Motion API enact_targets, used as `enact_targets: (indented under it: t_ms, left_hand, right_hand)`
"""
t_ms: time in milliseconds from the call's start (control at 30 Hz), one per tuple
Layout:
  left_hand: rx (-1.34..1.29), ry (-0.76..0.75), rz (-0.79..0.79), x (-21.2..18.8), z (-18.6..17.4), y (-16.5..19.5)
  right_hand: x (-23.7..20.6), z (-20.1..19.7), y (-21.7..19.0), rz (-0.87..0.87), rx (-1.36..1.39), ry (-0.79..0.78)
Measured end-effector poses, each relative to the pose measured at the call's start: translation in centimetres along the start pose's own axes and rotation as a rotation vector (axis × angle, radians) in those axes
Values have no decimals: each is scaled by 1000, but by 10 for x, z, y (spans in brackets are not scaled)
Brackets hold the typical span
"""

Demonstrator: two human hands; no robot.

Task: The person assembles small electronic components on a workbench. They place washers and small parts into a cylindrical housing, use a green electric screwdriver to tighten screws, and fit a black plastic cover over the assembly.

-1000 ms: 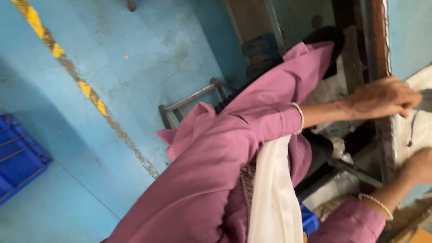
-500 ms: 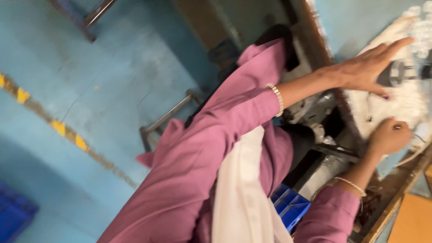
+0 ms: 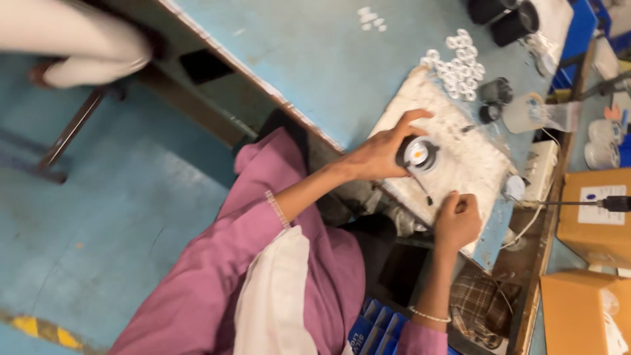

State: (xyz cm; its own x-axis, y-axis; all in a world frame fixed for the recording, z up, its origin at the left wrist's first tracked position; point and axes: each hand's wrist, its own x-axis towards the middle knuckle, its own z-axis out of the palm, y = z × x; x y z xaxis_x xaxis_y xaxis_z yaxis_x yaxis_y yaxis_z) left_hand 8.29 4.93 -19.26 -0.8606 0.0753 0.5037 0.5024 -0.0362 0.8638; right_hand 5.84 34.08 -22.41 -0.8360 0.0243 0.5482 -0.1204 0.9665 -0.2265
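A: Lamp [image 3: 418, 154] placement?
B: On the white pad [image 3: 460, 164], far side of the worktop [image 3: 315, 59]; left hand [image 3: 381, 154] grips it.
A: Right hand [image 3: 457, 220]?
B: Clenched nearby, contents unclear. White rings [image 3: 457, 69] lie piled, apparently unfitted; work looks mid-way.

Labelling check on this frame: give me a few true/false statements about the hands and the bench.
1. The left hand grips a round black part on the white pad. True.
2. The right hand is above the pile of white rings. False: it rests closed at the pad's near edge.
3. The round part has a pale centre. True.
4. The bench top is red. False: it is light blue.
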Motion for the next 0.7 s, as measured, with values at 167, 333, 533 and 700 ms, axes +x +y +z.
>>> enact_targets:
  t_ms: [167,333,533,700]
  left_hand:
    - [34,-162,8,36,6,-32]
    - [43,-265,-70,69,8,-57]
    - [43,-290,-91,92,11,-78]
    - [88,-287,-101,101,9,-89]
  right_hand:
    - [33,22,18,78,61,-33]
    - [58,11,8,308,741,-205]
    - [49,-16,-56,-259,551,-180]
    - [75,-5,-88,-429,390,-274]
